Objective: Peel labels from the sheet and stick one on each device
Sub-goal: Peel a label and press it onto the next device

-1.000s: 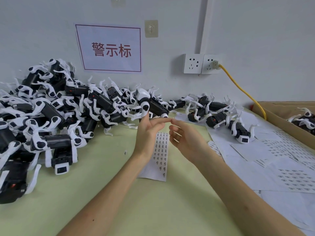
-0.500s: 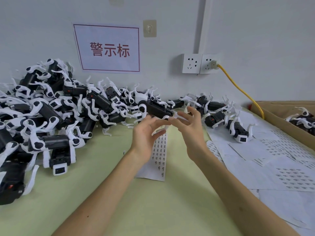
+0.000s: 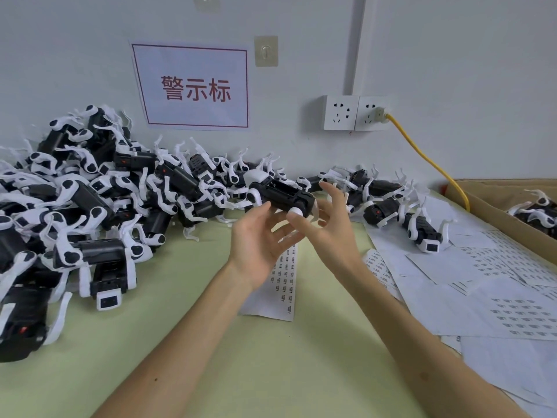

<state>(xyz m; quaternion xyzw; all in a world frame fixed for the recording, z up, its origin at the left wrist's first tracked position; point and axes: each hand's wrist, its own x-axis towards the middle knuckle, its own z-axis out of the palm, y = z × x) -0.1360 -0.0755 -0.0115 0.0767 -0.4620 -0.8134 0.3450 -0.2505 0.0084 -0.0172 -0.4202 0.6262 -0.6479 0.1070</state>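
A black-and-white device (image 3: 281,196) is held up between both hands, in front of the pile. My left hand (image 3: 259,245) is palm up below it, thumb against its left side and fingers curled beneath. My right hand (image 3: 330,230) pinches the device's right end, thumb in front and fingers behind. Whether a label sits on the thumb tip I cannot tell. The label sheet (image 3: 283,286), a narrow strip of small printed labels, lies flat on the green table (image 3: 241,357) under my hands.
A big heap of devices (image 3: 90,206) fills the left of the table up to the wall. A few more devices (image 3: 391,211) lie at the right on loose label sheets (image 3: 482,282). A cardboard box (image 3: 494,206) stands far right. A yellow cable (image 3: 428,158) runs from the wall socket (image 3: 355,113).
Both hands moved forward from above the sheet to the edge of the pile. They took hold of one device, which now sits raised between them.
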